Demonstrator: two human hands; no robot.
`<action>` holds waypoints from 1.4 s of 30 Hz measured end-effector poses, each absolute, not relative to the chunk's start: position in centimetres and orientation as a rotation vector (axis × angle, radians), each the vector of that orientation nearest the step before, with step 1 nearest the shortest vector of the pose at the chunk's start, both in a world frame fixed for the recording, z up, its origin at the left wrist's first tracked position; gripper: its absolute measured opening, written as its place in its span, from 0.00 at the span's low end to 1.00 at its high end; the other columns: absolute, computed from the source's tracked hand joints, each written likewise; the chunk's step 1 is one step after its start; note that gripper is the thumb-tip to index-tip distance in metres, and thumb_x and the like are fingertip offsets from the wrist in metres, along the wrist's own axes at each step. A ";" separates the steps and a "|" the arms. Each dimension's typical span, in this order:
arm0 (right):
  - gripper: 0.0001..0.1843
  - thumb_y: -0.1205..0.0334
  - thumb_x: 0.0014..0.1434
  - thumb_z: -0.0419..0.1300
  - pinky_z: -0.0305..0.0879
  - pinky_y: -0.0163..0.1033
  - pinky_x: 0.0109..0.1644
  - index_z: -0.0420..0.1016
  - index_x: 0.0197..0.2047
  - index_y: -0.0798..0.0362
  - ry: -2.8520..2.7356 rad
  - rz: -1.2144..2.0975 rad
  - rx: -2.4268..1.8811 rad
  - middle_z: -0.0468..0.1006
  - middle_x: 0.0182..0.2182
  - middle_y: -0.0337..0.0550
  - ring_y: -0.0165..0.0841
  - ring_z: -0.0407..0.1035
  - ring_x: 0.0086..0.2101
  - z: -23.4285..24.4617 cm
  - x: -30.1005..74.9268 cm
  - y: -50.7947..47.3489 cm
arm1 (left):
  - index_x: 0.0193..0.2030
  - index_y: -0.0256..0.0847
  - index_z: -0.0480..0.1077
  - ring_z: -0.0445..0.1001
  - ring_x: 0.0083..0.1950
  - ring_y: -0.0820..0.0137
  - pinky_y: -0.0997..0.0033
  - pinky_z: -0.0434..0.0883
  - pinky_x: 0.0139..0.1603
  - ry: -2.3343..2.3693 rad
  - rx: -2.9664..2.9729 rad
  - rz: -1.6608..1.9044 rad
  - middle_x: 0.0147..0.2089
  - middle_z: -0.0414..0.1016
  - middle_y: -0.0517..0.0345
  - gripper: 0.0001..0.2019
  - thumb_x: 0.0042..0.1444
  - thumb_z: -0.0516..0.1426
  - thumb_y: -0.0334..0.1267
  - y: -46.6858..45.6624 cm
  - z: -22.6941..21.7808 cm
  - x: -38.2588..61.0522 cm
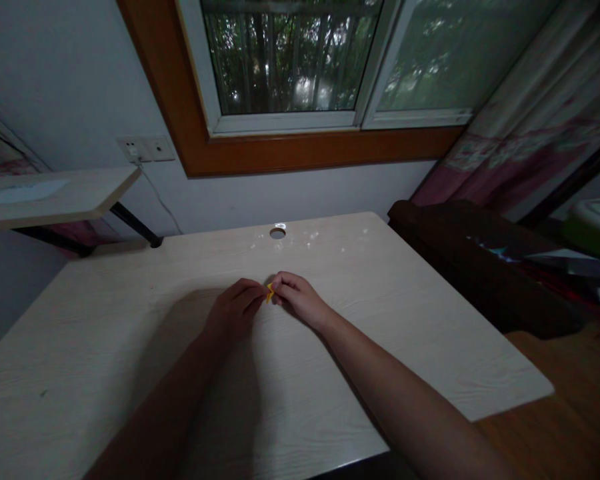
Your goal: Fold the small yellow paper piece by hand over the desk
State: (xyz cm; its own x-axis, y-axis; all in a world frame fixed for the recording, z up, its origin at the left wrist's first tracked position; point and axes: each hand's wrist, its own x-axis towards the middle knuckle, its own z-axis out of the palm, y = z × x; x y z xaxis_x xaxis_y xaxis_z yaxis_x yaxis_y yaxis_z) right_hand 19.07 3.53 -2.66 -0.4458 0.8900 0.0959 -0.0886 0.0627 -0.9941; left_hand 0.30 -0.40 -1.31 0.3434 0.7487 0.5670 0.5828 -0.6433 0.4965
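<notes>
Both of my hands meet over the middle of a pale wooden desk (130, 320). My left hand (234, 308) and my right hand (297, 299) each pinch a small yellow-orange piece (269, 292) held between their fingertips. The fingers of both hands are curled and pressed together around it. The piece is tiny and mostly hidden, so I cannot make out what it is. Both forearms stretch from the bottom of the view toward the hands.
A round cable hole (277, 233) sits near the desk's far edge. A wall socket (145, 149) with a cord is on the wall behind. A smaller side table (55, 193) stands at left. A dark padded seat (480, 267) and a curtain (530, 133) are at right, below a window (290, 60).
</notes>
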 end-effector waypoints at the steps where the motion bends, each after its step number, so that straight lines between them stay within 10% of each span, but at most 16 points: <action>1: 0.09 0.58 0.59 0.57 0.55 0.33 0.30 0.69 0.31 0.53 -1.521 1.516 -0.833 0.68 0.22 0.36 0.28 0.61 0.25 -2.6 19.1 3.5 | 0.46 0.44 0.74 0.74 0.44 0.69 0.70 0.71 0.48 1.208 2.417 1.176 0.43 0.75 0.53 0.09 0.63 0.54 0.34 -0.4 -1.3 0.3; 42: 0.09 0.62 0.68 0.47 0.63 0.40 0.44 0.67 0.41 0.52 -2.302 0.702 -0.674 0.68 0.37 0.45 0.36 0.65 0.39 0.3 20.0 2.7 | 0.39 0.41 0.70 0.72 0.35 0.72 0.72 0.69 0.38 1.078 1.363 1.170 0.34 0.74 0.60 0.13 0.49 0.65 0.41 0.2 -1.4 0.2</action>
State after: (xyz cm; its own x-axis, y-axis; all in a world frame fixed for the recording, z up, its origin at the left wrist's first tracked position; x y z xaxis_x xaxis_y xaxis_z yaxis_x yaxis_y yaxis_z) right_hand 20.00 2.73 0.29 -0.6695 0.6157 0.4156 0.2792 0.7270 -0.6273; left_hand 0.21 0.15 -1.40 0.1350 0.9858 0.0999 0.0188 -0.1034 0.9945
